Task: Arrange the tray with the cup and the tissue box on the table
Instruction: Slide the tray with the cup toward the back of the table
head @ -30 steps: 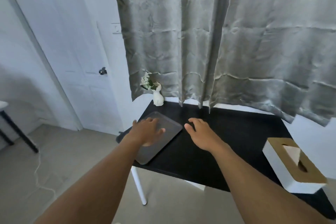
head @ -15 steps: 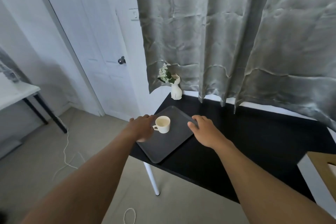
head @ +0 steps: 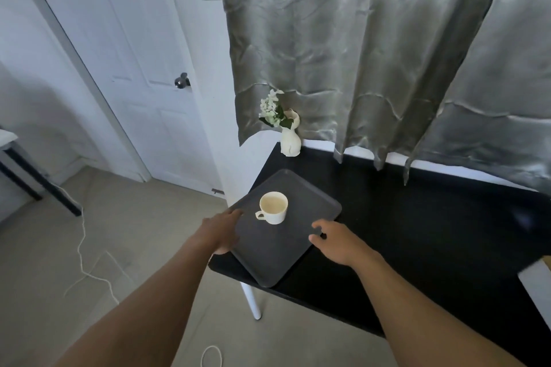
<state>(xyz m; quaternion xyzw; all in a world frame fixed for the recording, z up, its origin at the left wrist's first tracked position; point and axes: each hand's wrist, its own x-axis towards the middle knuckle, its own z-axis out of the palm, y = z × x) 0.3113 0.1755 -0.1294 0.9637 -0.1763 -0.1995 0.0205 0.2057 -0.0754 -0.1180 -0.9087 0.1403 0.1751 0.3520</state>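
Observation:
A dark grey tray (head: 277,259) lies at an angle on the left end of the black table (head: 417,232). A white cup (head: 272,208) stands upright on the tray's far half, handle pointing left. My left hand (head: 222,231) grips the tray's left rim, fingers on top and thumb at the edge. My right hand (head: 334,240) curls its fingers on the tray's right rim. Only a white corner of the tissue box (head: 536,286) shows at the right edge of the frame.
A white vase with flowers (head: 289,134) stands at the table's far left corner, against the grey curtain (head: 387,53). A white door (head: 143,68) is to the left. A white cord (head: 83,250) trails on the floor, and a table leg (head: 252,298) stands below the tray.
Both hands have slid along the tray's rims toward me and closed on them. The view has swung left, so the tissue box is almost out of frame.

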